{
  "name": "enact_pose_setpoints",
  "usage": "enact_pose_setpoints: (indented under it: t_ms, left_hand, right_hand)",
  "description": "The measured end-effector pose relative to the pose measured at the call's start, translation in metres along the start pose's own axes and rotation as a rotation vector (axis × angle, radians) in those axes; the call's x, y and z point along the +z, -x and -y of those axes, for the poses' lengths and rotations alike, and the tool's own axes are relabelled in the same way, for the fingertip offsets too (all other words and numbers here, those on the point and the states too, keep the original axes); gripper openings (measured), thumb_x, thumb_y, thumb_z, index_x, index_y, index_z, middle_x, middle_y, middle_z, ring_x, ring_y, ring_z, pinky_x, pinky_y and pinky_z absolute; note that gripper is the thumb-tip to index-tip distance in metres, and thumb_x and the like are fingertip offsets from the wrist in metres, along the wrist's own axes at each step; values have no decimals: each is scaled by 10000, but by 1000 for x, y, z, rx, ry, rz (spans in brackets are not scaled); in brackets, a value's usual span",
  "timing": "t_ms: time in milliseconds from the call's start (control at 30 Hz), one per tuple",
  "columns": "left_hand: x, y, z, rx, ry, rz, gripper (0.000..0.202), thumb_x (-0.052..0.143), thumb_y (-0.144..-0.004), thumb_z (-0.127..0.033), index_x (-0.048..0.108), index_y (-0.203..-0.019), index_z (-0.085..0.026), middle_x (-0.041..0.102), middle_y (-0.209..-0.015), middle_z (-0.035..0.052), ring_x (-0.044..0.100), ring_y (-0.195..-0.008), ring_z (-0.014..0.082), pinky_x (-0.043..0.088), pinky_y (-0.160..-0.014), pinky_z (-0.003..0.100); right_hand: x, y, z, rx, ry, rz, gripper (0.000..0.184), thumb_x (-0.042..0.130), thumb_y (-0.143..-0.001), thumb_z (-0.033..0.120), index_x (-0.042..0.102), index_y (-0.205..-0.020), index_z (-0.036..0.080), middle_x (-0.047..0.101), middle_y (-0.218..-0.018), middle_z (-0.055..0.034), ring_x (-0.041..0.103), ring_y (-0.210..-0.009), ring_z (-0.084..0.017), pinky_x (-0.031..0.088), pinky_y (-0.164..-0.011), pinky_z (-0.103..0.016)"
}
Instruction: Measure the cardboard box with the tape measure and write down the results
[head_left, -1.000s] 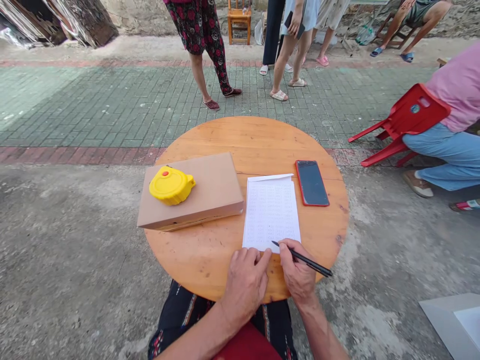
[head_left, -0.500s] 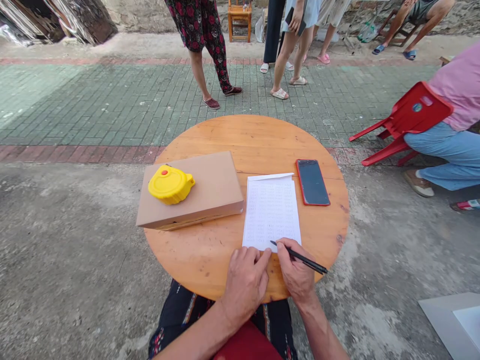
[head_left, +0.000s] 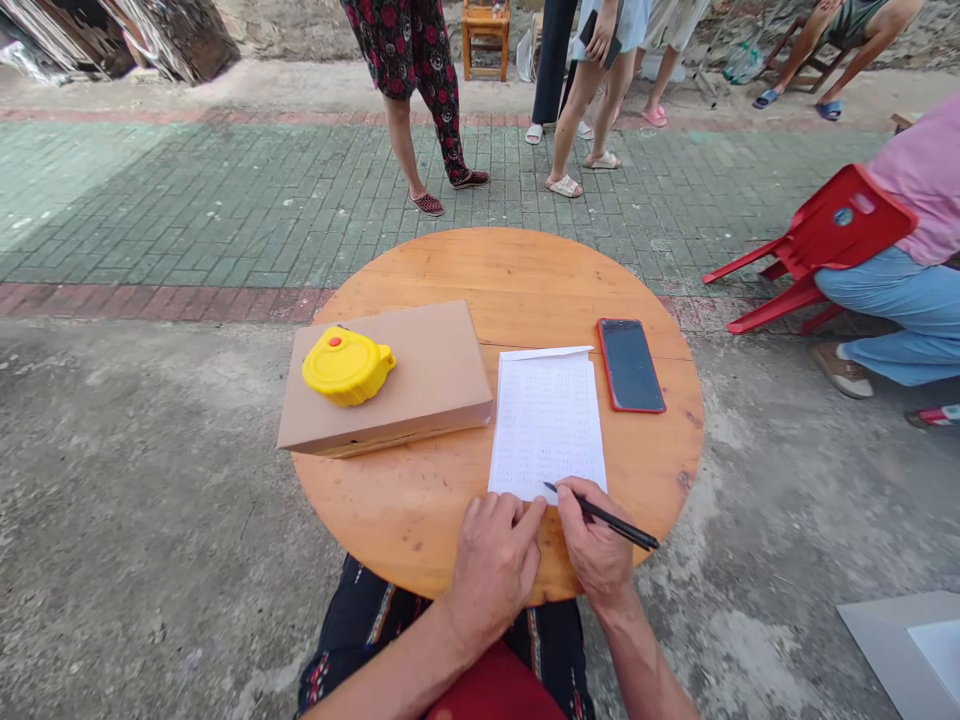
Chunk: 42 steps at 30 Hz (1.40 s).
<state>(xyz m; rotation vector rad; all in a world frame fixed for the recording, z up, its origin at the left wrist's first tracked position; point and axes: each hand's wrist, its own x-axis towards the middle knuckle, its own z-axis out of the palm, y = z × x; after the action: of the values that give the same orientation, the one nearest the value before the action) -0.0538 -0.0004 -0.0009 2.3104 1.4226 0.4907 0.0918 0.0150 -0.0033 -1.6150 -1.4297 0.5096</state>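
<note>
Near the table edge (head_left: 553, 580), right hand (head_left: 601, 552) holds pen (head_left: 619, 525).

Left hand (head_left: 496, 550) lies palm-down, right hand (head_left: 600, 548) pinches.

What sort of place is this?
Outdoors, probably a residential lane or yard: green brick paving, a rough stone wall along the far side, and concrete ground beside the round wooden table.
</note>
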Motion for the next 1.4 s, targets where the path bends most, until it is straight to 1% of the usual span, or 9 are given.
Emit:
enact_pose_setpoints:
  t_ms: [167,500,800,1033,1167,1400]
  left_hand:
    - [0,-1,0,-6,-1,11,397,454,-896,-108,553,-1267,-207,532,-865,48,446,-822,219,364,-722,376]
    - [0,-1,-1,-6,0,0,397,466,-885,-96,561,-1253,-211,534,-854,42,448,-805,211,352,-710,362]
    - [-1,-1,-1,1,-2,-11,395,478,-880,-95,568,-1249,-206,541,-847,45,458,-804,207,367,-711,358]
    - [-1,-1,-1,1,-7,-16,397,477,-882,-101,569,-1252,-208,542,-844,47,459,-801,209,369,-710,359]
    - [0,0,0,3,-7,-13,400,483,-879,-103,566,-1256,-209,539,-848,46,459,-803,210,369,-714,360]
    - [0,-1,0,6,-2,-19,395,481,-881,-97,569,-1251,-203,535,-846,43,453,-801,211,369,-713,364]
  right_hand:
    - [-1,0,0,9,-6,19,182,541,-890,245,662,-768,185,684,-662,-3,626,-571,-142,527,-577,-234]
    - [-1,4,-5,32,-12,-34,185,533,-905,257,652,-784,184,670,-668,-3,615,-587,-141,519,-581,-235]
    - [1,5,-7,48,22,-34,186,525,-910,257,650,-792,189,685,-699,-11,632,-620,-152,524,-609,-251]
    - [0,3,-4,11,35,-23,182,528,-901,248,653,-781,191,682,-677,-5,622,-586,-146,523,-587,-245]
    - [-1,3,-5,19,27,-17,180,533,-898,251,657,-783,189,677,-662,-1,612,-568,-144,514,-568,-243]
    - [0,3,-4,20,20,-23,173,532,-898,237,657,-790,185,685,-689,-9,625,-599,-147,523,-599,-245]
